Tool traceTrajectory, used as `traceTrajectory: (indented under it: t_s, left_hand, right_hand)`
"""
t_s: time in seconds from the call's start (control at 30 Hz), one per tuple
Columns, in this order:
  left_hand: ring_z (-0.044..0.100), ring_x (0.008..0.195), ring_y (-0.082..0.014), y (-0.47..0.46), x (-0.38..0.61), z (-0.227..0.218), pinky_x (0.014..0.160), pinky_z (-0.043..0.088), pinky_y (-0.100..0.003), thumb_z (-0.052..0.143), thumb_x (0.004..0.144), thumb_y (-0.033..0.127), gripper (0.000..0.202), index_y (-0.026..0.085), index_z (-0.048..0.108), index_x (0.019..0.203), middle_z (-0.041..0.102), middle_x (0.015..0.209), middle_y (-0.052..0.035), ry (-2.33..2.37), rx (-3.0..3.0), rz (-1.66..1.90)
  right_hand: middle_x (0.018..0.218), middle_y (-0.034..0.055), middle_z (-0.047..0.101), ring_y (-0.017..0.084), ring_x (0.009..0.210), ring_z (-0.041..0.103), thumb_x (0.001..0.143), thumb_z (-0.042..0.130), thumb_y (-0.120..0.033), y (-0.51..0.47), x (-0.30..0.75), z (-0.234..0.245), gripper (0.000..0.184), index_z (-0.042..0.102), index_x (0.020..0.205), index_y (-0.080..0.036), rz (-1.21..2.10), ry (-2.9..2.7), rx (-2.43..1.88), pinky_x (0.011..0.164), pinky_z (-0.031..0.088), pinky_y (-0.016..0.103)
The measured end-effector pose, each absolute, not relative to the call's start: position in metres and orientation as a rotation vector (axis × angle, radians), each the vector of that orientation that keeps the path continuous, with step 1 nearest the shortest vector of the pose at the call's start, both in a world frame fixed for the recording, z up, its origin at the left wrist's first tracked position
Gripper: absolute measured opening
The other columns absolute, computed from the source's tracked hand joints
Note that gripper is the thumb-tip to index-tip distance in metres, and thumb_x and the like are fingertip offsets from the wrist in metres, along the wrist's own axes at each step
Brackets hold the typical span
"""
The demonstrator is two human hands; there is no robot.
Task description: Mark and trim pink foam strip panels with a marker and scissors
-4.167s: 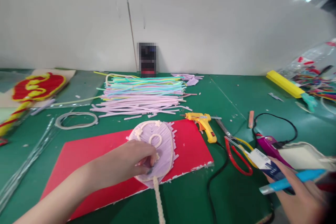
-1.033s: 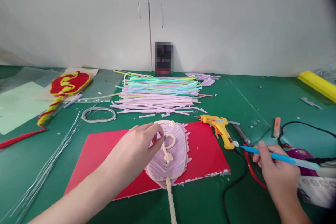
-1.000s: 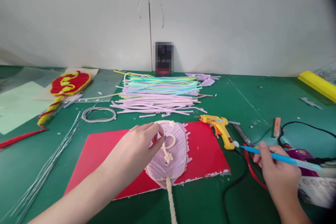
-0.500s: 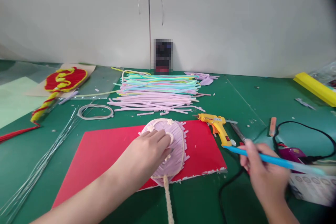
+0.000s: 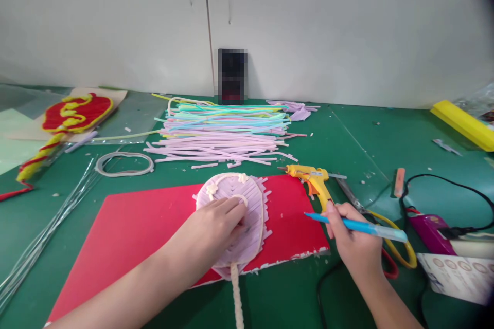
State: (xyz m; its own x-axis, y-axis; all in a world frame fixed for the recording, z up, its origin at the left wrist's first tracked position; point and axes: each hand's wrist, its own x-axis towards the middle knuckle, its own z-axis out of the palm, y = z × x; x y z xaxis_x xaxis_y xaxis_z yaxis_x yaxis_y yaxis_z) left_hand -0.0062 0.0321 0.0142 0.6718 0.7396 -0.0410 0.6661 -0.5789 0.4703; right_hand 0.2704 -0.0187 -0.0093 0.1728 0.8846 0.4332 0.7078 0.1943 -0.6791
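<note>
A round lilac fan (image 5: 247, 239) made of fuzzy strips, with cream trim, small cream flowers and a braided cream handle (image 5: 236, 293), lies on a red sheet (image 5: 146, 236). Over its middle is my left hand (image 5: 218, 221), fingers bent and drawn together beside a curved cream strip (image 5: 242, 198); whatever is between the fingertips is hidden. My right hand (image 5: 357, 247) grips a blue pen (image 5: 358, 226), its tip pointing left above the red sheet. Just beyond that hand lies a yellow glue gun (image 5: 314, 180), next to scissors (image 5: 397, 244) with yellow and red handles.
Pastel fuzzy stems (image 5: 227, 133) are piled at the back. A red and yellow fan (image 5: 77, 113) and thin wires (image 5: 50, 236) lie at left, near a pale coil (image 5: 124, 164). At right are a black cord (image 5: 443, 180), purple object (image 5: 430, 231) and yellow bar (image 5: 463, 126).
My right hand has moved left with the blue pen, bringing its tip over the red sheet and uncovering the scissors' handles. My left hand stays on the fan. The view has shifted slightly.
</note>
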Motion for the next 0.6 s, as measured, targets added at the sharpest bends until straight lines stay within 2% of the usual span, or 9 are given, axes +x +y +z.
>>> traceTrajectory:
  t_s: [0.13,0.3,0.6]
  left_hand:
    - [0.052,0.07,-0.014,0.032,-0.006,0.014,0.059,0.037,-0.025,0.046,0.093,0.014,0.013,0.02,0.047,0.081,0.058,0.085,-0.0005,1.08,2.424,0.217]
    - [0.051,0.068,-0.0133,0.032,-0.007,0.013,0.058,0.036,-0.024,0.045,0.094,0.016,0.014,0.02,0.045,0.08,0.058,0.085,-0.0004,1.068,2.423,0.237]
    - [0.051,0.069,-0.0132,0.032,-0.007,0.009,0.058,0.037,-0.025,0.043,0.093,0.017,0.014,0.02,0.046,0.08,0.058,0.085,-0.0005,1.08,2.424,0.253]
  right_hand:
    - [0.043,-0.0044,0.047,0.011,0.046,0.052,0.093,0.054,-0.031,-0.019,0.26,-0.003,0.045,0.045,0.051,-0.021,0.316,-1.407,-1.632,0.056,0.045,0.022]
    - [0.041,-0.0052,0.047,0.008,0.037,0.045,0.093,0.055,-0.036,-0.017,0.254,0.001,0.047,0.044,0.05,-0.021,0.385,-1.312,-1.692,0.049,0.042,0.022]
    - [0.042,-0.0053,0.045,0.01,0.043,0.048,0.093,0.055,-0.037,-0.017,0.258,-0.001,0.045,0.044,0.052,-0.022,0.33,-1.358,-1.658,0.051,0.042,0.023]
